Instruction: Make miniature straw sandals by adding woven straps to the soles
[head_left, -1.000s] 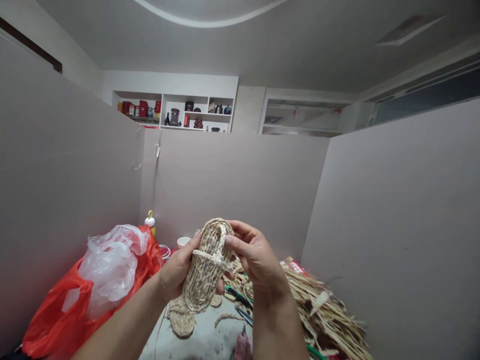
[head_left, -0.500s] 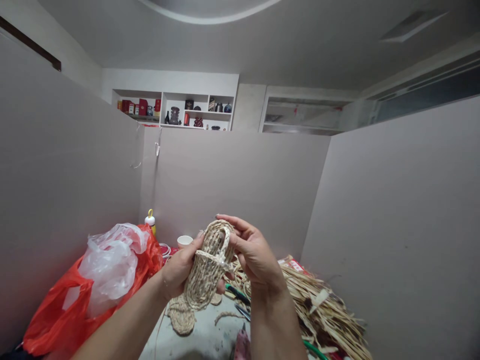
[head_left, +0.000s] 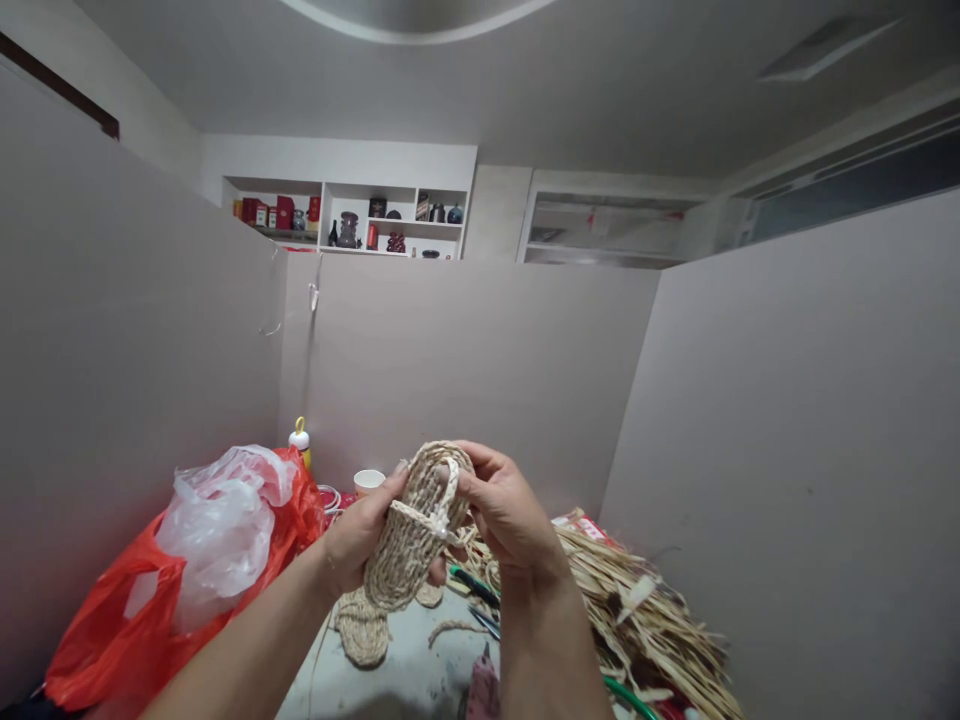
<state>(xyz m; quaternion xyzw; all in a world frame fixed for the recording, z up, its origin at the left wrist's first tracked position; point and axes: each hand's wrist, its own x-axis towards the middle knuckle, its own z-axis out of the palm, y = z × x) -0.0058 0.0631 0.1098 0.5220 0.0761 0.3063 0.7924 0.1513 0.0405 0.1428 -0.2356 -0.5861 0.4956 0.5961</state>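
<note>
A small woven straw sandal [head_left: 411, 545] is held up in front of me, toe end tilted up and to the right. My left hand [head_left: 352, 545] grips its left side and underside, fingers wrapped round it. My right hand [head_left: 506, 515] pinches the sandal's toe strap and upper rim with thumb and fingers closed on it. A second woven sole [head_left: 362, 630] lies on the table below the held one.
Grey partition walls box in the table on three sides. An orange plastic bag [head_left: 112, 620] with a clear bag [head_left: 217, 530] on it lies at the left. A heap of straw strips [head_left: 645, 625] fills the right. A paper cup [head_left: 368, 482], a small bottle [head_left: 300, 437] and green-handled tools [head_left: 472, 588] sit behind.
My right hand's fingers have curled tighter onto the toe strap and rim, and the sandal has tilted a little more to the right. The left hand keeps its grip.
</note>
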